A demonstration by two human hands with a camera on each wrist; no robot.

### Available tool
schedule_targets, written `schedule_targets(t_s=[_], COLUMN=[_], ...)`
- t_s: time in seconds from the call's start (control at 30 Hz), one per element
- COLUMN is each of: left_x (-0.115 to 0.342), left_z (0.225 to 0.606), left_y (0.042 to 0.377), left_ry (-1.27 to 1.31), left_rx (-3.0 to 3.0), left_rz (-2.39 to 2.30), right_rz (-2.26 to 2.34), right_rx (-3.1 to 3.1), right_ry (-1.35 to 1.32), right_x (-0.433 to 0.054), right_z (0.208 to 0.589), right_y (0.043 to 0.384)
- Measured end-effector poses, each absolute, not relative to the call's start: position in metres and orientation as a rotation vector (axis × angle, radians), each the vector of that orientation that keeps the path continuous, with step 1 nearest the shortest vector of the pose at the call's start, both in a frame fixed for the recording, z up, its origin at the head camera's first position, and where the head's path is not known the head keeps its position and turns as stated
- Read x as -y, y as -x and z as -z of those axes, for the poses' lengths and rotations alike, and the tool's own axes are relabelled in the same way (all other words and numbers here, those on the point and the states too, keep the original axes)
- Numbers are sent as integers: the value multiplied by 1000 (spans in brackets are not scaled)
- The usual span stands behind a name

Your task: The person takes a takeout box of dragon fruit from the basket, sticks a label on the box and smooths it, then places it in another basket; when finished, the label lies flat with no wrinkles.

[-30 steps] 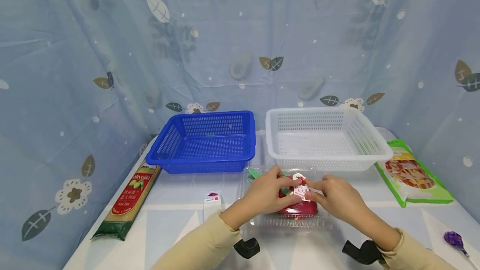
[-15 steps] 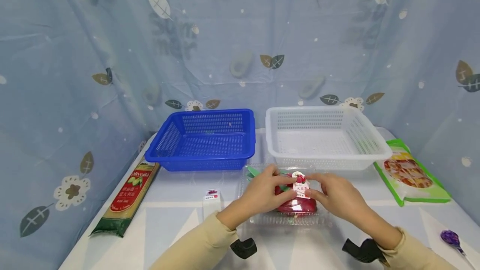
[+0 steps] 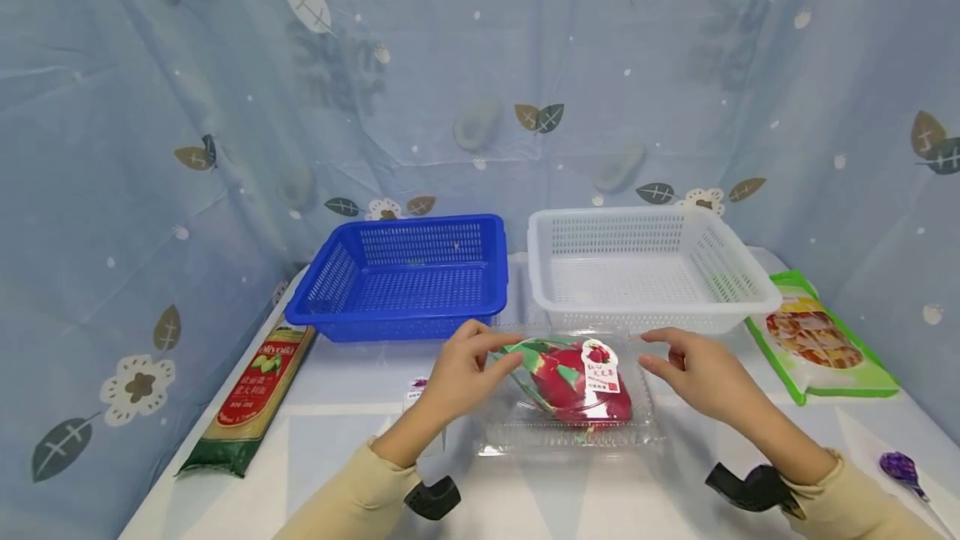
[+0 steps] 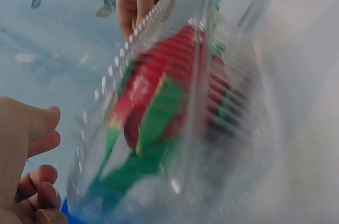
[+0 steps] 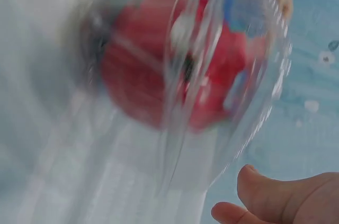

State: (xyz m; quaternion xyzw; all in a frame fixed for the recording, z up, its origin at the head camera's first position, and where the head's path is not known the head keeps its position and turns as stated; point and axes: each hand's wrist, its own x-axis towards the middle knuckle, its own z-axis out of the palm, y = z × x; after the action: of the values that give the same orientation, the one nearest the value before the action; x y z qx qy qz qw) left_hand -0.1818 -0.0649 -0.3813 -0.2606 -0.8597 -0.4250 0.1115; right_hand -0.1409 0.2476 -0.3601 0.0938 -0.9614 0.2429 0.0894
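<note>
A clear plastic clamshell box [image 3: 525,433] lies closed in front of the two baskets, with a red and green dragon fruit [image 3: 558,386] inside. On its lid sits a white label [image 3: 602,369] with a fruit picture and red print. My left hand [image 3: 471,367] hovers at the box's left side, its fingertips overlapping the lid's edge in the head view; the left wrist view shows them apart from the plastic. Just off the right edge is my right hand [image 3: 697,373], thumb and forefinger parted with nothing between them. Both wrist views are blurred on the fruit.
Behind stand a blue basket [image 3: 420,328] and a white basket [image 3: 652,319]. A spaghetti pack [image 3: 251,398] lies far left, a green-edged food bag [image 3: 821,344] right, a purple-wrapped lollipop [image 3: 900,469] front right. My left wrist partly covers a white strip of labels [image 3: 416,390].
Both hands have left the label on the lid and drawn apart, the left one to the left, the right one to the right. The label now shows whole, lying on the box.
</note>
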Motion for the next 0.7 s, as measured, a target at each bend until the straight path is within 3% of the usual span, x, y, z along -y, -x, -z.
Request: schedule_targets(t_s=[0.3,0.7], left_x=[102,101], left_z=[399,407], left_y=[179,174], left_ry=[311,338], left_rx=[2729,2896], left_rz=[1718,2069], right_rz=[-856,-1633], right_rx=[2855,2810], right_ry=[-122,44], right_x=[-283,-324], right_z=[366,377], right_y=[158,198])
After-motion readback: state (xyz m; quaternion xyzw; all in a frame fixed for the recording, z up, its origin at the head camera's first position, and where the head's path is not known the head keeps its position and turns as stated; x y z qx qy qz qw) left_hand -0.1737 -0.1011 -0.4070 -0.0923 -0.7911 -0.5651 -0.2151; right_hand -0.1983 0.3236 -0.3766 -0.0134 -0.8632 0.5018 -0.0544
